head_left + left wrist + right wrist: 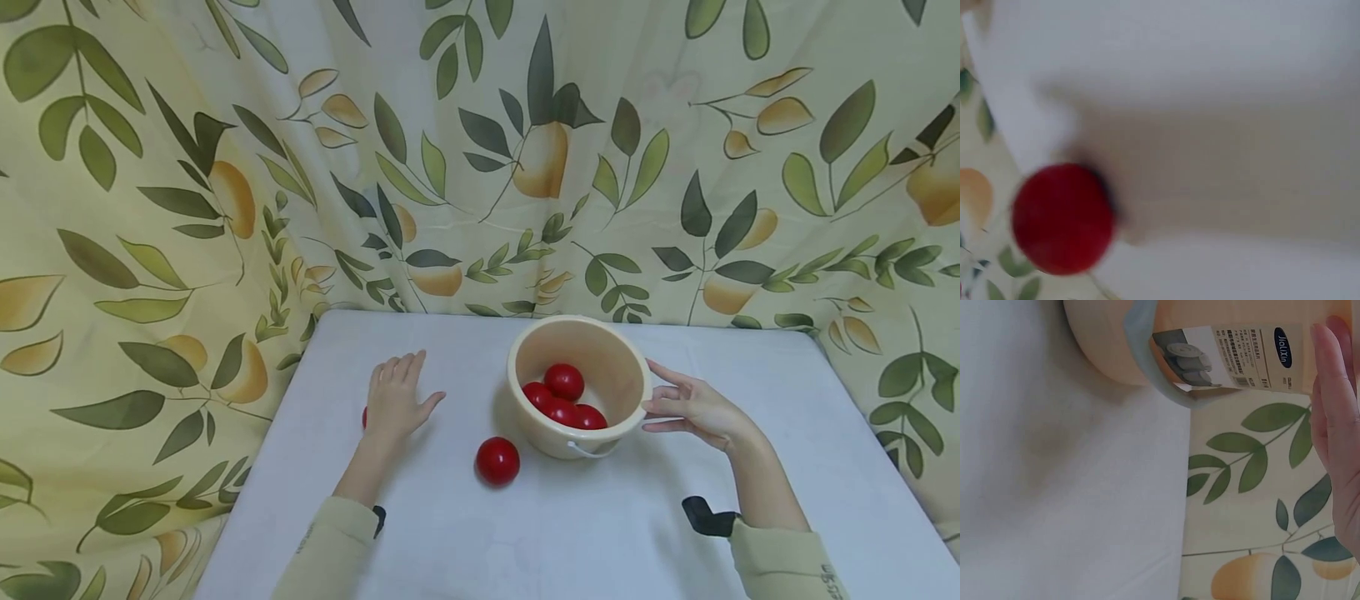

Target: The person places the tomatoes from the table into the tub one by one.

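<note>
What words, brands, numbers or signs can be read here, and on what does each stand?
"JiaLiXin": dark oval logo on the label of the bucket.
Rest of the label's print: too small and blurred to read.
Lettering on left sleeve and right sleeve: too small to read.

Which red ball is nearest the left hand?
The red ball mostly hidden behind the left hand in the head view; the other loose ball sits beside the cream bucket; four balls lie inside it.

label on bucket | "JiaLiXin" in dark oval | fine print illegible | left sleeve, right sleeve: lettering illegible
</note>
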Demonstrator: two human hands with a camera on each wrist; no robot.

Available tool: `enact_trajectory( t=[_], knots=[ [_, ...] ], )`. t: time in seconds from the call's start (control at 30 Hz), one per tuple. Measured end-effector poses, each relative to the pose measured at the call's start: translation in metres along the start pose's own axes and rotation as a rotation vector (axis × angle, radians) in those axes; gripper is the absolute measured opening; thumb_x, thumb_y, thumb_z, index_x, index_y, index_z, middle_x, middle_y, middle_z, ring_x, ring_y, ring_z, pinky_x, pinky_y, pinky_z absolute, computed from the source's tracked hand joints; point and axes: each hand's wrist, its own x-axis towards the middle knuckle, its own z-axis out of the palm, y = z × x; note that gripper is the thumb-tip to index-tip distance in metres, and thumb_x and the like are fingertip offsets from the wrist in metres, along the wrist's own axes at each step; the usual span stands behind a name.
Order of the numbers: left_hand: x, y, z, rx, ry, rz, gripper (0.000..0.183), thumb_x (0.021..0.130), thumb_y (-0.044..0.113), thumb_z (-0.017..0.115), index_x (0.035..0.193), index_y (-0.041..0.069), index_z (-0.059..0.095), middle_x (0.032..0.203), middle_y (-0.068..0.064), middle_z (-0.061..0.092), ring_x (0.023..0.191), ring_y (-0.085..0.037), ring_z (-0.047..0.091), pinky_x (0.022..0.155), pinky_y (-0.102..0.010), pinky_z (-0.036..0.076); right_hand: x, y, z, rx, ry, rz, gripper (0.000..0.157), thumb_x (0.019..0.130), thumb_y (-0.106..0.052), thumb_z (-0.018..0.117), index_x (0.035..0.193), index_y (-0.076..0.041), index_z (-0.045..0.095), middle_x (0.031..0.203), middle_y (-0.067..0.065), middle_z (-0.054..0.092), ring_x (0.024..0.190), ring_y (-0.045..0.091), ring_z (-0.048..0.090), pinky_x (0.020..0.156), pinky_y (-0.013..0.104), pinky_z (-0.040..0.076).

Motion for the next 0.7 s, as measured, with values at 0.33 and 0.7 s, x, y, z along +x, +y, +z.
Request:
enact_trajectory(
  t=[0.33,0.7],
  knots=[
    [-0.04,-0.049,0.022,-0.029,-0.182,-0.22,0.089,0.069,0.062,0.064,0.137,0.013,0.036,0.131,-0.013,0.045,0.122,-0.033,0.034,0.103,-0.06,0.019,0.001,0.001,0.0,-0.001,-0.004,-0.005,0.087,0.085,-0.008,0.064,0.147,-0.009,0.003,0.093,0.01,0.06,0.085,0.021,0.066,0.078,0.043,0.053],
    [-0.06,-0.071,0.04,-0.107,-0.187,-0.293,0.093,0.063,0.064,0.068,0.134,0.011,0.04,0.124,-0.016,0.048,0.116,-0.036,0.038,0.1,-0.063,0.02,-0.001,0.0,0.001,-0.001,0.001,-0.007,0.087,0.085,-0.008,0.064,0.147,-0.008,0.003,0.089,0.006,0.061,0.084,0.021,0.067,0.078,0.043,0.053]
  ],
)
